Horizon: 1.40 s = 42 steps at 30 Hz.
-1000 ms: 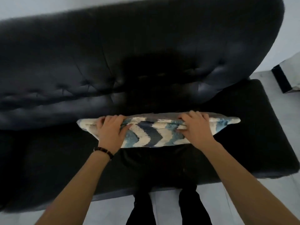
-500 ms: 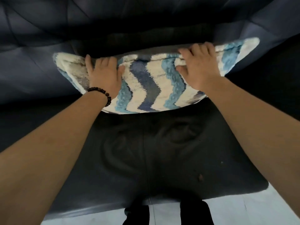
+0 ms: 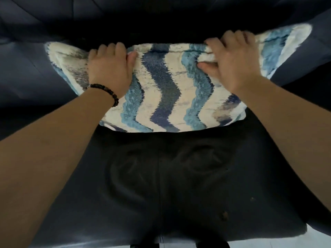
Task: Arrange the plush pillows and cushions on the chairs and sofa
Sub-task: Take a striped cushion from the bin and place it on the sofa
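Item under handling: one pillow with a plush cover in wavy blue and white stripes. It stands on its lower edge at the rear of the sofa seat, toward 12 o'clock from the person, top edge leaning against the dark backrest.

Left hand, at 10 o'clock, grips the top edge: fingers curled over it, thumb on the front face. A beaded bracelet sits on that wrist. Right hand, at 1 o'clock, is clamped on the top edge likewise, its thumb pinching up a fold of cover.

Handling assessment: the fabric bunches under the right thumb and the corners droop, so the pillow appears soft, light and not fragile. The pile should give good friction, with slipping unlikely. The best hold is judged to be the top edge or both upper corners, two-handed, so that the filling stays even. A one-handed hold would probably let it sag and twist.
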{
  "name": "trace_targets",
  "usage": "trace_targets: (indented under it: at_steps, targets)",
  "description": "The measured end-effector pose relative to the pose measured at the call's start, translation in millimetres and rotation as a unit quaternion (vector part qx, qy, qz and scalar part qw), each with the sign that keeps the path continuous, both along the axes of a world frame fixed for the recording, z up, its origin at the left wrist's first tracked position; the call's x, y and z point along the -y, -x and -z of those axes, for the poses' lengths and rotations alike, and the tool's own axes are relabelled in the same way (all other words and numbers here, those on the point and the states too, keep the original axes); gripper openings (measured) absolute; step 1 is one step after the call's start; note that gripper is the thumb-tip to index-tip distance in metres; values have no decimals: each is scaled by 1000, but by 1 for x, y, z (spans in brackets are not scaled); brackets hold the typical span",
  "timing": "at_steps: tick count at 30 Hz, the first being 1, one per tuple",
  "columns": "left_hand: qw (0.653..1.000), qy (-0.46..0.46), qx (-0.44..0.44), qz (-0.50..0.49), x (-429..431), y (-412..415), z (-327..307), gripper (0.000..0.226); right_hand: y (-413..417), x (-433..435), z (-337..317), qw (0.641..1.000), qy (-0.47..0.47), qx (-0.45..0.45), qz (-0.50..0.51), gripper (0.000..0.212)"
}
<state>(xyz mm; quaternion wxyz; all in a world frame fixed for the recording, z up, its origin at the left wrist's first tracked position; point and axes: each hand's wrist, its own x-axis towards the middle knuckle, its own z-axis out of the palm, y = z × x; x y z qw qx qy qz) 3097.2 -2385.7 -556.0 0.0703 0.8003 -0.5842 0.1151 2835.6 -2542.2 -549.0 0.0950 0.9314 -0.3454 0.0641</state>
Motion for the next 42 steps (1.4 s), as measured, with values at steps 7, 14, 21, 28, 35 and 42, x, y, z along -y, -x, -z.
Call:
trace_targets:
  at_steps: [7,14,21,28,35,42]
  targets:
    - [998,-32,-55,-9,-24,8,-7,49,24,-26,12,998,52,43,-7,62]
    - [998,-40,-23,-31,-1,-2,-12,51,3,0,-5,999,30,25,-17,64]
    - [986,126,-35,-101,-24,19,17,40,-10,-37,20,994,11,39,102,56]
    - [990,40,-56,-122,-99,36,62,58,-59,-148,48,995,-38,87,10,70]
    - [988,3,-27,-153,-72,11,97,65,-75,-92,69,988,8,-45,-151,81]
    - [991,-10,-38,-131,-66,7,99,66,70,-11,49,987,-27,-63,145,110]
